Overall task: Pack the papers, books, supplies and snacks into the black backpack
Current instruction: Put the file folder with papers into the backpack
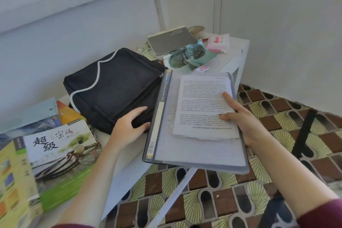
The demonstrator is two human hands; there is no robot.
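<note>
Pinching the stiff folder (pixel 185 146) and loose papers (pixel 203 105) (light, likely slippery) at their right edge, the right hand (pixel 238 116) holds them beside the black backpack (pixel 114 87), its soft edge gripped by the left hand (pixel 129 124).

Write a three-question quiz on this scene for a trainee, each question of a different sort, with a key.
1. True or false: the papers are already inside the black backpack.
2. Pick one. The right hand: A) hangs empty; B) holds the folder that bears the papers, thumb on top; C) rests flat on the black backpack.
3. Fill the gap: the left hand grips the near edge of the ____.

Key: 1 false; 2 B; 3 black backpack.
</note>
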